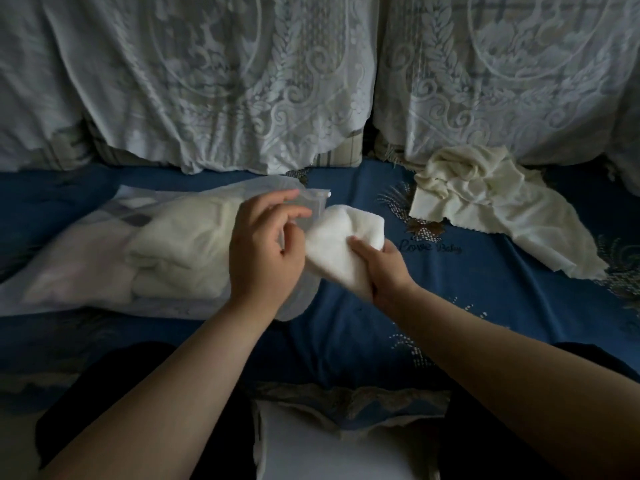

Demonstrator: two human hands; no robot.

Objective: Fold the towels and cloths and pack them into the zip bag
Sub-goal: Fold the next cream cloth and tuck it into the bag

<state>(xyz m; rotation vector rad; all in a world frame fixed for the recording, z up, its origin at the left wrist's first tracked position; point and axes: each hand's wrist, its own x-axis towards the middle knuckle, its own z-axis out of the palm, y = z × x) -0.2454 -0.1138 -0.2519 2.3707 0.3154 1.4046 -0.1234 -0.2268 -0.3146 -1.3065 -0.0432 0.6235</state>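
A translucent zip bag [86, 271] lies on the blue sofa seat at the left, with folded cream towels [180, 244] inside it. My left hand [266, 251] pinches the bag's open mouth near the white zipper slider [327, 194]. My right hand [384, 271] grips a folded white towel [339, 237], whose end sits right at the bag's opening. A crumpled cream cloth [491, 199] lies unfolded on the seat to the right, apart from both hands.
The blue patterned seat cover [433, 306] spreads under everything. Lace-covered back cushions [242, 81] rise behind the seat. My dark-clothed knees [114, 393] frame the seat's front edge, with a pale floor patch [329, 445] between them.
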